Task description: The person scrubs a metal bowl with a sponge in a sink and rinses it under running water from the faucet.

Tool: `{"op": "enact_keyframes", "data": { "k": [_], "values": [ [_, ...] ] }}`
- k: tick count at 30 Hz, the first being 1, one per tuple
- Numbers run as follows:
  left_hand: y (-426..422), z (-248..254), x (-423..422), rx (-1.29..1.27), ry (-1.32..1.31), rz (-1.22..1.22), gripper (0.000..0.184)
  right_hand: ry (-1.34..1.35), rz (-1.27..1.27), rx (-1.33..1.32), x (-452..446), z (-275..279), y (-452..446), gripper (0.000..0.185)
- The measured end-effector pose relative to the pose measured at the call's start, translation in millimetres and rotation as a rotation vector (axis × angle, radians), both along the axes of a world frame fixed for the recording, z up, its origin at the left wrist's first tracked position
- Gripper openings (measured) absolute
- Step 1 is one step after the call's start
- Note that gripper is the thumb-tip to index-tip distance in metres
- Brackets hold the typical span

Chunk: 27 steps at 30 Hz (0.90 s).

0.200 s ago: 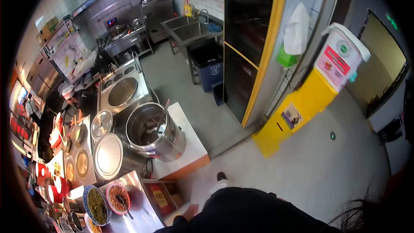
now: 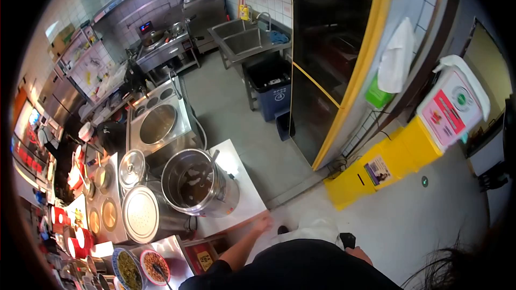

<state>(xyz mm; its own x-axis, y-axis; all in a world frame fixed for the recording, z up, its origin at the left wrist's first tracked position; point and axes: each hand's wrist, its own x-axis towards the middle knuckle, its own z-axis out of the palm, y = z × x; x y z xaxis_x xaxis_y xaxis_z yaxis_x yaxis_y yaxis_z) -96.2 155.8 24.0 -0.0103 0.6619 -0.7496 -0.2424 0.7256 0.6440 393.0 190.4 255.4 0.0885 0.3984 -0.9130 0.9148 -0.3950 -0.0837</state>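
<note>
My left hand (image 2: 262, 222) is out in front of me, beside the corner of the white counter (image 2: 246, 204); its fingers are blurred. Close to my right side, my right hand (image 2: 359, 255) is wrapped round a small black object (image 2: 348, 240), too small to identify. A large steel pot (image 2: 227, 196) with dark liquid and a ladle handle stands on the white counter. Left of it are a round perforated lid (image 2: 141, 214) and a smaller steel lid (image 2: 132, 168).
Yellow cabinet (image 2: 384, 169) with a white-lidded box on the right; tall dark glass cabinet (image 2: 328, 43) ahead. Sink (image 2: 242, 40) and blue bin (image 2: 272, 99) lie beyond. Bowls of greens (image 2: 129, 269) and beans (image 2: 154, 266) at lower left. A person in a white cap (image 2: 86, 131) stands left.
The view has shifted, with the counter and cabinets now lower in it. My left hand has moved forward from the bottom edge, and my right hand with the black object has come into view.
</note>
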Motion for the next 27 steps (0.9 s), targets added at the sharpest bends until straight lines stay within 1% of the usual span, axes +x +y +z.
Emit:
{"op": "enact_keyframes", "data": {
  "k": [1, 3, 4, 5, 6, 8, 9, 10, 11, 13, 14, 16, 17, 19, 21, 23, 24, 25, 27],
  "values": [
    [44, 63, 6, 0.024, 0.077, 0.006, 0.044, -0.007, 0.069, 0.075, -1, -20, 11, 0.084],
    [123, 93, 6, 0.179, 0.023, -0.021, 0.044, -0.018, 0.065, 0.158, -26, -22, 62, 0.092],
    [163, 104, 6, 0.15, 0.01, -0.011, 0.044, -0.023, -0.012, 0.154, -59, 13, 99, 0.093],
    [196, 108, 9, 0.123, -0.008, 0.002, 0.043, -0.034, -0.086, 0.152, -78, 32, 131, 0.094],
    [219, 104, 8, 0.133, -0.02, -0.017, 0.043, -0.017, -0.025, 0.182, -75, -7, 154, 0.095],
    [268, 94, 1, 0.161, -0.046, -0.048, 0.044, -0.011, -0.056, 0.143, -101, 14, 207, 0.096],
    [298, 98, -7, 0.109, -0.03, -0.044, 0.045, -0.002, -0.074, 0.14, -122, 35, 245, 0.097],
    [313, 102, -10, 0.043, -0.02, -0.042, 0.045, -0.023, -0.057, 0.113, -136, 60, 277, 0.095],
    [324, 106, -13, -0.027, -0.012, -0.04, 0.046, 0.019, -0.038, 0.093, -144, 74, 303, 0.094],
    [349, 111, -38, -0.059, 0.028, -0.055, 0.048, 0.112, -0.001, 0.064, -163, 95, 351, 0.091],
    [356, 120, -51, -0.081, 0.046, -0.062, 0.048, 0.09, -0.008, 0.073, -171, 95, 368, 0.09],
    [375, 134, -82, -0.102, 0.079, 0.007, 0.047, 0.037, -0.014, 0.097, -188, 73, 398, 0.087],
    [388, 141, -98, -0.106, 0.097, 0.043, 0.046, 0.054, 0.112, 0.086, -190, 44, 414, 0.08],
    [400, 150, -127, -0.106, 0.068, 0.192, 0.04, 0.148, 0.26, 0.128, -192, 19, 439, 0.073],
    [417, 159, -150, -0.101, 0.044, 0.294, 0.037, 0.306, 0.425, 0.27, -195, 10, 461, 0.065],
    [432, 189, -167, -0.096, 0.028, 0.346, 0.038, 0.484, 0.62, 0.475, -202, -3, 480, 0.058],
    [439, 189, -179, -0.078, 0.031, 0.299, 0.044, 0.552, 0.708, 0.585, -208, -10, 489, 0.054],
    [448, 198, -189, -0.056, 0.012, 0.247, 0.045, 0.61, 0.793, 0.693, -216, -17, 499, 0.051],
    [463, 219, -213, -0.01, -0.024, 0.136, 0.049, 0.651, 0.83, 0.788, -242, -30, 519, 0.044]
  ]
}}
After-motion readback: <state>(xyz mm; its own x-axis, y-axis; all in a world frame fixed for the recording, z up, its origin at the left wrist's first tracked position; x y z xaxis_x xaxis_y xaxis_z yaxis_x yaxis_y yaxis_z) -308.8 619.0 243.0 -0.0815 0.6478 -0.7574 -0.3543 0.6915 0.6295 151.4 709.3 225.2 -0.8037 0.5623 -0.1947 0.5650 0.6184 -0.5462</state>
